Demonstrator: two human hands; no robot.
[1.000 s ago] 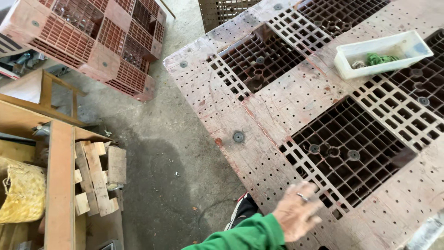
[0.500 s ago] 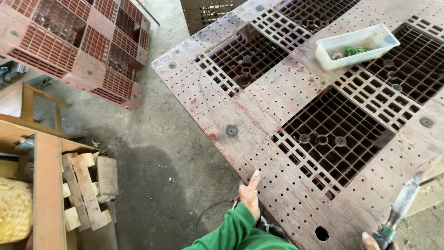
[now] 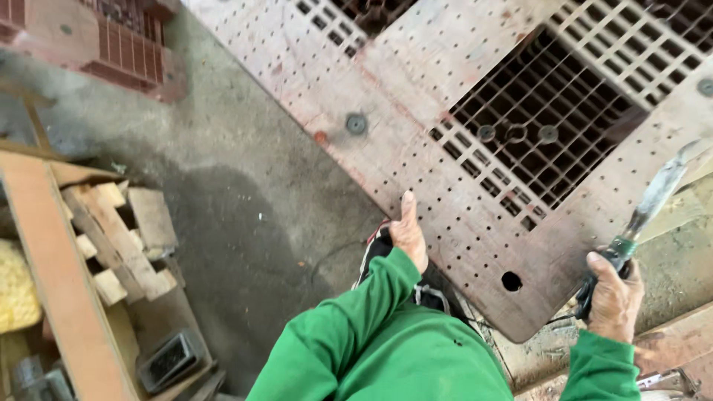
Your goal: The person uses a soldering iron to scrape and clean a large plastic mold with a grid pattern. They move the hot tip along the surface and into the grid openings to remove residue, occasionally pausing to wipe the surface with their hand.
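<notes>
My left hand (image 3: 409, 232), in a green sleeve, rests flat with fingers together against the near edge of a large reddish-brown perforated plastic pallet (image 3: 445, 82). My right hand (image 3: 613, 297) grips the green handle of a tool with a long worn metal blade (image 3: 653, 197), which points up and to the right over the pallet's corner. A round hole (image 3: 511, 281) lies in the pallet corner between my two hands. A dark shoe (image 3: 379, 249) shows under my left arm.
Grey concrete floor (image 3: 245, 186) lies left of the pallet. Wooden blocks and planks (image 3: 111, 230) sit at the left, with a yellow sack (image 3: 15, 289) beside them. Another reddish pallet (image 3: 111, 44) stands at the top left. Wooden boards (image 3: 676, 341) lie at the lower right.
The view has tilted down and closer. My left hand has gone from spread on the pallet to lying along its edge. My right hand with the tool has come up into view.
</notes>
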